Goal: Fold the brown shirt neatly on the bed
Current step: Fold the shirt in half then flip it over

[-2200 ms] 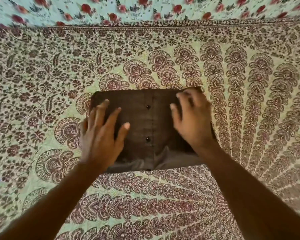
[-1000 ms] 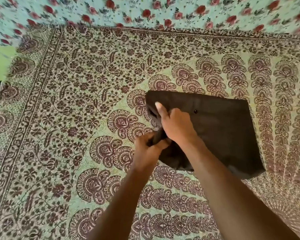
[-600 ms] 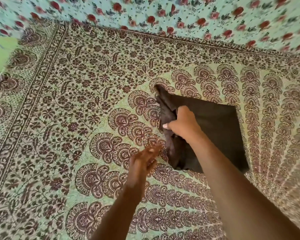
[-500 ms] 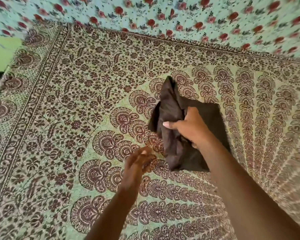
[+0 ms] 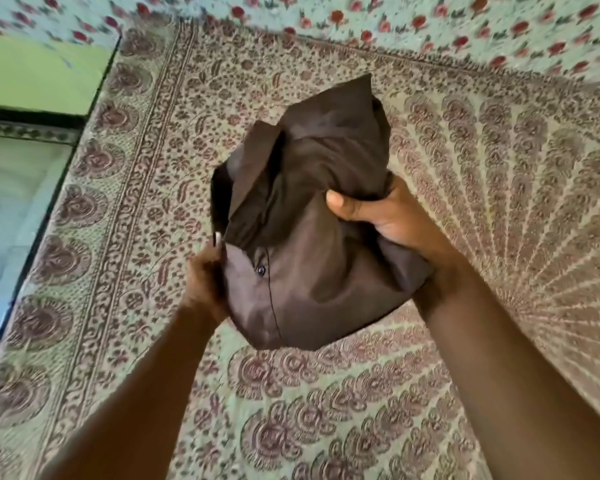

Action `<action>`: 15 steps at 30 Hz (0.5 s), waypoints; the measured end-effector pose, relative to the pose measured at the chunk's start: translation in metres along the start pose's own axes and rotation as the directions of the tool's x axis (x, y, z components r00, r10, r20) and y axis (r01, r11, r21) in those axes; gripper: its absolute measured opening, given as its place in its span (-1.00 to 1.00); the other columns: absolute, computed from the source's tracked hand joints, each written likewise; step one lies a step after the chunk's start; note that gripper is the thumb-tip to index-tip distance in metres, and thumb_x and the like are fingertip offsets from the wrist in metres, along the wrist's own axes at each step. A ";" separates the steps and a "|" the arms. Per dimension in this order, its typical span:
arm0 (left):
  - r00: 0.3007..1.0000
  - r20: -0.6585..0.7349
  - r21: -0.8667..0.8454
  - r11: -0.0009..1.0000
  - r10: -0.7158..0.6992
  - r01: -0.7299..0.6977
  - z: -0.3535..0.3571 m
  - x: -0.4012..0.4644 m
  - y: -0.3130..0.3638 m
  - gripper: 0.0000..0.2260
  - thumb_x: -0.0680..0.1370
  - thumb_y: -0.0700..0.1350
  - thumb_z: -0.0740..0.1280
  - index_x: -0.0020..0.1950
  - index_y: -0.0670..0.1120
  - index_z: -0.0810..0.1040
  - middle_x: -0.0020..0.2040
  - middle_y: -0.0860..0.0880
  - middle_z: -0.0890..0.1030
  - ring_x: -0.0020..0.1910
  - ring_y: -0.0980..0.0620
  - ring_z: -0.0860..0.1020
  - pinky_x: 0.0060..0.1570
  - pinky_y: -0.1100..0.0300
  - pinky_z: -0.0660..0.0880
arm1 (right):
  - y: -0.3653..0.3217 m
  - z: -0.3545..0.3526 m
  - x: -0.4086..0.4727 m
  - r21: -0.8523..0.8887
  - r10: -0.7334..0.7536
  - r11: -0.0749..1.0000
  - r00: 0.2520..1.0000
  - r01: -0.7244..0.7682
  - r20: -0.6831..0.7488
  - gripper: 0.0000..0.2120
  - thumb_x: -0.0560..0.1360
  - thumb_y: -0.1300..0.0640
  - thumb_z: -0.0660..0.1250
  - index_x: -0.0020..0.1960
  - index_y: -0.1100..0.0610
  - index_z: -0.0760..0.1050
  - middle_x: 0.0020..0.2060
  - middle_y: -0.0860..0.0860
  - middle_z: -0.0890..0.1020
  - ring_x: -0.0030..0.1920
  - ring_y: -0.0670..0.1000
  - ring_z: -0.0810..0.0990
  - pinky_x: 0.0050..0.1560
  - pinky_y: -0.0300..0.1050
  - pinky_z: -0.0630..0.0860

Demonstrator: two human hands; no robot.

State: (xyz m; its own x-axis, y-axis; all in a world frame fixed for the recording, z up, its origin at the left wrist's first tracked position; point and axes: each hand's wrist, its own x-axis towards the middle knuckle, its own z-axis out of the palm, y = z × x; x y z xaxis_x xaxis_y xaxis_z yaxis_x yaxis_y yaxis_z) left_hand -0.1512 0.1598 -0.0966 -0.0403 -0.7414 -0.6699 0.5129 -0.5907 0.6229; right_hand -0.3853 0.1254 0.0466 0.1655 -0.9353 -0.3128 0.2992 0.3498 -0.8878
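The brown shirt is a folded bundle lifted off the bed, held up in front of me with one dark button and a seam facing the camera. My right hand grips its right side, thumb pressed across the front. My left hand holds the lower left edge, its fingers mostly hidden behind the cloth. The top of the bundle bulges loosely, with a flap sticking up.
The bed is covered by a patterned maroon-and-pale-green bedspread. A floral sheet lies along the far side. The bed's left edge drops to a pale floor, with a green wall beyond.
The shirt lay flat and folded on the bed, then my right hand picked it up. My left hand, open a moment ago, has now taken hold of its left edge; the bundle is raised closer.
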 end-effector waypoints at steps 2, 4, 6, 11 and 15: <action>0.991 0.130 -0.067 0.997 -0.020 0.029 -0.021 -0.027 0.007 -0.41 0.70 -0.07 -0.03 -0.20 -0.07 0.77 -0.14 -0.04 0.74 -0.13 0.01 0.72 -0.15 0.16 0.65 | 0.013 0.008 -0.013 0.002 0.015 1.000 1.000 -0.015 -0.014 -0.80 0.32 0.30 0.49 -0.08 0.14 0.75 -0.05 0.09 0.77 -0.01 0.09 0.76 -0.03 -0.05 0.68; 0.977 0.211 -0.103 0.993 -0.032 0.055 -0.042 -0.057 0.010 -0.44 0.68 -0.17 -0.04 -0.13 -0.15 0.77 -0.05 -0.09 0.75 -0.05 -0.03 0.73 -0.12 0.15 0.66 | 0.026 0.012 -0.026 0.010 0.033 0.999 0.999 -0.033 -0.033 -0.82 0.34 0.30 0.48 -0.11 0.12 0.77 -0.06 0.08 0.78 -0.02 0.08 0.76 -0.04 -0.05 0.68; 0.991 0.123 -0.098 0.993 -0.049 0.062 -0.068 -0.082 0.010 -0.50 0.66 -0.24 0.03 -0.16 -0.17 0.78 -0.07 -0.10 0.76 -0.10 -0.02 0.74 -0.20 0.16 0.66 | 0.040 0.020 -0.043 0.019 0.061 0.998 0.997 -0.060 -0.050 -0.82 0.36 0.31 0.47 -0.11 0.11 0.77 -0.07 0.06 0.78 -0.04 0.06 0.77 -0.06 -0.08 0.68; 0.996 0.037 0.129 0.989 -0.079 0.073 -0.136 -0.132 0.013 -0.72 0.53 -0.13 0.37 0.21 -0.16 0.66 0.19 -0.19 0.69 0.06 -0.10 0.71 -0.07 0.09 0.68 | 0.080 0.043 -0.085 -0.040 0.107 0.993 0.991 -0.110 -0.080 -0.85 0.42 0.32 0.47 -0.14 0.12 0.77 -0.09 0.07 0.78 -0.07 0.06 0.77 -0.12 -0.11 0.68; 0.998 -0.046 0.269 0.963 0.045 -0.031 -0.185 -0.177 0.023 -0.80 0.58 -0.15 0.37 0.16 -0.16 0.67 0.07 -0.22 0.72 -0.11 -0.07 0.74 -0.17 0.08 0.69 | 0.125 0.069 -0.125 -0.058 0.140 0.987 0.981 -0.149 -0.135 -0.85 0.51 0.33 0.45 0.06 0.22 0.70 -0.05 0.08 0.77 -0.02 0.08 0.76 -0.10 -0.10 0.68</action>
State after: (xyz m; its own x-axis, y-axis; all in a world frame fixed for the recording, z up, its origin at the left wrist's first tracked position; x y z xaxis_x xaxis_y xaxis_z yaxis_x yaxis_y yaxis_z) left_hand 0.0263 0.3362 -0.0384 0.0225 -0.7515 -0.6594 0.2644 -0.6316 0.7288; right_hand -0.3039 0.2893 -0.0022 0.0776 -0.8758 -0.4763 0.2161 0.4812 -0.8496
